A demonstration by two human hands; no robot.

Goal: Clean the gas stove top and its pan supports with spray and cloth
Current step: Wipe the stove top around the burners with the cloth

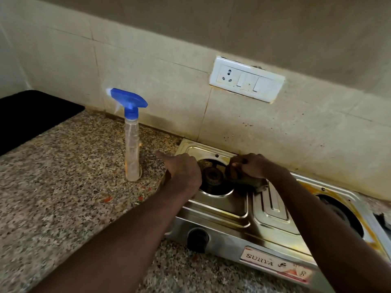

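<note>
A steel two-burner gas stove (237, 210) sits on the granite counter, with no pan supports in view on it. My right hand (252, 166) is shut on a dirty brownish cloth (243, 178), pressed against the stove top at the right rim of the left burner (213, 177). My left hand (184, 170) rests on the stove's left edge beside that burner, index finger stretched out to the left, holding nothing. A clear spray bottle (132, 144) with a blue trigger head stands upright on the counter to the left of the stove.
The right burner opening (340, 214) has yellow-brown stains around it. A black knob (197, 240) sticks out of the stove front. A white socket and switch plate (246, 81) hangs on the stained tiled wall. A black mat (31, 115) lies far left on the speckled counter (63, 197).
</note>
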